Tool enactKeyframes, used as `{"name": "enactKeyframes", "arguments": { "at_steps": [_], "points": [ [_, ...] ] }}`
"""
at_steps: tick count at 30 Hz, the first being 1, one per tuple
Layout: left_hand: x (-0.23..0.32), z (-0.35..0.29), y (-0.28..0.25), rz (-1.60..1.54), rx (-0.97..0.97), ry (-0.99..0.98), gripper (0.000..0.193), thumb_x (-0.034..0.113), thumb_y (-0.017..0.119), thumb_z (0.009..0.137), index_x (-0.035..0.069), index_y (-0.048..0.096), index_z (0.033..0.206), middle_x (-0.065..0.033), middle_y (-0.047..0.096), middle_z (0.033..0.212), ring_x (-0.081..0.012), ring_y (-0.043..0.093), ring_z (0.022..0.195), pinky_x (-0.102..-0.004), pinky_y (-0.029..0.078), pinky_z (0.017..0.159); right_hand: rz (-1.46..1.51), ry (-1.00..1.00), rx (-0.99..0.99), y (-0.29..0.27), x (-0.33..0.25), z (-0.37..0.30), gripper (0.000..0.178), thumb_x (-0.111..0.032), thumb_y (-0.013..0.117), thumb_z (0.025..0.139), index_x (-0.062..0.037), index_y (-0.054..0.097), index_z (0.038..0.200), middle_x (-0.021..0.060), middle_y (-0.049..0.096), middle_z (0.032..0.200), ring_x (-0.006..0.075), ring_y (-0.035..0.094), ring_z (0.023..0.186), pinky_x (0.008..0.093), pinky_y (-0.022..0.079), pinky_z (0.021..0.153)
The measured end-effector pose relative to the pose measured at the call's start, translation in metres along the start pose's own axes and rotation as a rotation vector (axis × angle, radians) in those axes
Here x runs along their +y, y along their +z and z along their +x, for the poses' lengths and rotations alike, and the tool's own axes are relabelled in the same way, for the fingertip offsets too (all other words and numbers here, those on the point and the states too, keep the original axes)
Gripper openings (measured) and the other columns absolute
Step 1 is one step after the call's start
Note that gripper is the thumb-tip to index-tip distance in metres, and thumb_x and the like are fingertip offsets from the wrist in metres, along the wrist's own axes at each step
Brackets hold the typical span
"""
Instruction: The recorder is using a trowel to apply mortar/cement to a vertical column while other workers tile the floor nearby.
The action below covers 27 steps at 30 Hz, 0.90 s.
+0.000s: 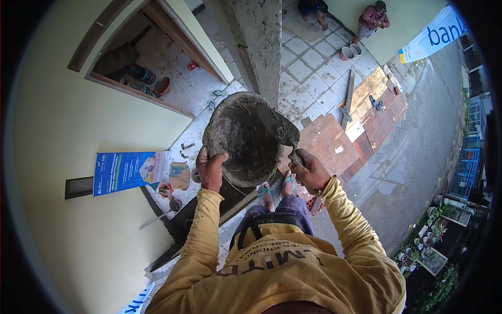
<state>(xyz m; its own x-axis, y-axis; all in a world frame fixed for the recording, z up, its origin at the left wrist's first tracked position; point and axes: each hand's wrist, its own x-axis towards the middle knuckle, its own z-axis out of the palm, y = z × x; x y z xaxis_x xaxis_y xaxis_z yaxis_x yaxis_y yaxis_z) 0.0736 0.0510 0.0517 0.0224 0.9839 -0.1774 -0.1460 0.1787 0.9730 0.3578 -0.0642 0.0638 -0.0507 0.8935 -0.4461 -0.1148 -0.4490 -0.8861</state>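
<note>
A round bucket (215,119), coated grey with mortar inside and out, is held in front of me at the middle of the view. My left hand (210,170) grips its left rim, thumb over the edge. In my right hand (312,172) is the handle of a trowel (286,132) caked in wet mortar. The trowel's blade lies across the bucket's right rim and partly over its opening. Grey mortar clings to the bucket's inner wall, while its bottom is in shadow.
A rough concrete column (257,49) rises just beyond the bucket. My sandalled feet stand by a dark ledge (193,214). Wooden boards (327,144) cover tiles on the right. Two people, buckets (347,53) and a window opening (157,63) lie farther off.
</note>
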Motion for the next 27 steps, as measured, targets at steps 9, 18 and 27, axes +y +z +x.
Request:
{"name": "enactKeyframes", "arguments": {
  "at_steps": [9, 18, 27],
  "points": [
    [-0.010, 0.007, 0.051, 0.364, -0.181, 0.225, 0.031, 0.006, 0.070, 0.070, 0.001, 0.040, 0.072, -0.0035, 0.040, 0.068, -0.0134, 0.037, 0.065, -0.0315, 0.039, 0.058, -1.178, -0.090, 0.141, -0.017, -0.015, 0.047, 0.032, -0.026, 0.055, 0.090, -0.0034, 0.050, 0.111, 0.0214, 0.062, 0.105, 0.0446, 0.063, 0.092, 0.0523, 0.052, 0.078],
    [0.016, 0.011, 0.086, 0.440, -0.329, 0.364, 0.028, 0.002, 0.067, 0.073, 0.002, 0.039, 0.073, -0.0024, 0.037, 0.067, -0.0113, 0.035, 0.065, -0.0297, 0.036, 0.056, -1.932, 0.100, -0.132, 0.052, 0.082, 0.108, 0.022, -0.019, 0.058, 0.081, -0.0029, 0.064, 0.095, 0.0171, 0.068, 0.082, 0.0365, 0.068, 0.074, 0.0498, 0.055, 0.066],
    [0.030, 0.017, 0.082, 0.210, -0.460, 0.211, 0.022, -0.004, 0.069, 0.074, 0.003, 0.052, 0.086, 0.0022, 0.051, 0.082, -0.0075, 0.047, 0.076, -0.0233, 0.042, 0.072, -0.636, -0.400, -0.329, -0.004, 0.042, 0.055, 0.031, -0.022, 0.064, 0.087, -0.0064, 0.063, 0.114, 0.0127, 0.066, 0.076, 0.0275, 0.065, 0.062, 0.0409, 0.055, 0.063]
  ]
}}
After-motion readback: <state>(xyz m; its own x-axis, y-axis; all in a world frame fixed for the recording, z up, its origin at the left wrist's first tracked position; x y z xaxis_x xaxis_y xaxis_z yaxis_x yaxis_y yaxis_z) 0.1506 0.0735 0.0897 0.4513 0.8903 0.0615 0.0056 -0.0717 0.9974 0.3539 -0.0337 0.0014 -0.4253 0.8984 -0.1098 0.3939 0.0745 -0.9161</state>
